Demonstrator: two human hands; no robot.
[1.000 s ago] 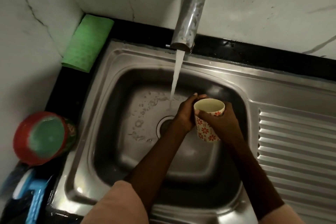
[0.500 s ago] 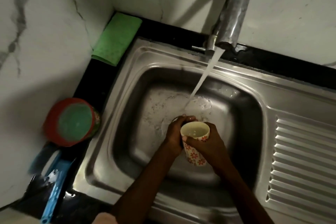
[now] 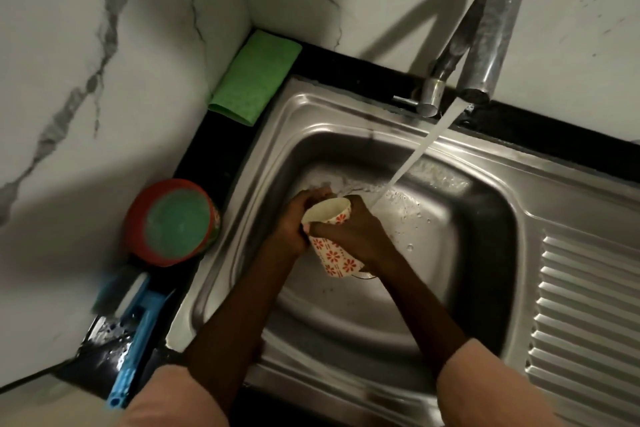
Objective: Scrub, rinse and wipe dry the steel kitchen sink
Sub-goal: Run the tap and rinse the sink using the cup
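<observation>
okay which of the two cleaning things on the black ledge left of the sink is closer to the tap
The green cloth, lying in the back corner by the wall. The blue brush lies at the front edge, far from the tap.

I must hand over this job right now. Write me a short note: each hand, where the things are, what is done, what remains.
Left hand and right hand: both grip the flowered cup, tilted over the sink basin.
Tap is running; the stream lands in the basin beside the cup, not in it.
Green cloth lies at the back left corner; blue brush on the left counter, by the red tub.
Done: basin is wet. Scrubbing: cannot tell.
Left: set the cup aside, finish rinsing, shut the tap, wipe dry.
</observation>
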